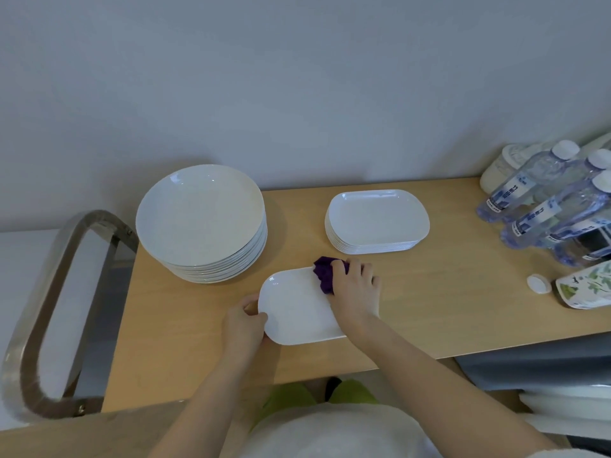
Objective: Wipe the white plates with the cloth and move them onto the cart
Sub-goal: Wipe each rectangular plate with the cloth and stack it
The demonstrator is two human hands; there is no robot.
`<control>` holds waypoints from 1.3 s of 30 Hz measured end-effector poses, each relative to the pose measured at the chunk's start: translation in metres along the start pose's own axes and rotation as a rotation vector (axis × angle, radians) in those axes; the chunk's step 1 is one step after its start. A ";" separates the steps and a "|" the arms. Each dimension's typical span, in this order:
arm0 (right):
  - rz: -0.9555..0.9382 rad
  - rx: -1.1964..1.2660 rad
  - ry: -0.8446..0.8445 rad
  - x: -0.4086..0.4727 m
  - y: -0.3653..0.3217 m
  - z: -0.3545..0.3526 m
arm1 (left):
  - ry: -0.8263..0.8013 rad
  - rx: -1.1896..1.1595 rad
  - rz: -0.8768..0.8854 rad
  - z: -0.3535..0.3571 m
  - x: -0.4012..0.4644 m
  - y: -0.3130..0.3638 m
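Head view: left hand (244,320) grips plate (297,312) edge; right hand (355,289) presses cloth (324,271) on it.

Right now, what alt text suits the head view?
A right hand presses a purple cloth on a white plate steadied by the left hand on a wooden table. Behind stand a round stack and a rectangular stack.

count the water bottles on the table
3 with caps showing, clustered at the table's right end: rear, middle, front. More may be hidden behind or cut off.
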State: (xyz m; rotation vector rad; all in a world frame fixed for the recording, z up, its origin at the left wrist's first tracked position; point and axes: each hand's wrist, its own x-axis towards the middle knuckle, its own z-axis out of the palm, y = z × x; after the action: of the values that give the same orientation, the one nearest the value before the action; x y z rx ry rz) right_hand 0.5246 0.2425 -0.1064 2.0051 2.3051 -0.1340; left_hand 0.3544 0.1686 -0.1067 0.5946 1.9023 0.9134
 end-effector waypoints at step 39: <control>0.018 -0.092 -0.317 -0.039 -0.018 -0.019 | -0.017 0.031 -0.095 0.000 0.004 0.016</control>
State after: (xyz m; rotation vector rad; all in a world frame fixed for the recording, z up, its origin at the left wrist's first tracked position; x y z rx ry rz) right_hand 0.5119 0.2041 -0.0825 1.8104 2.0579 -0.3134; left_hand 0.3525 0.1815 -0.0961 0.5244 1.9158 0.8171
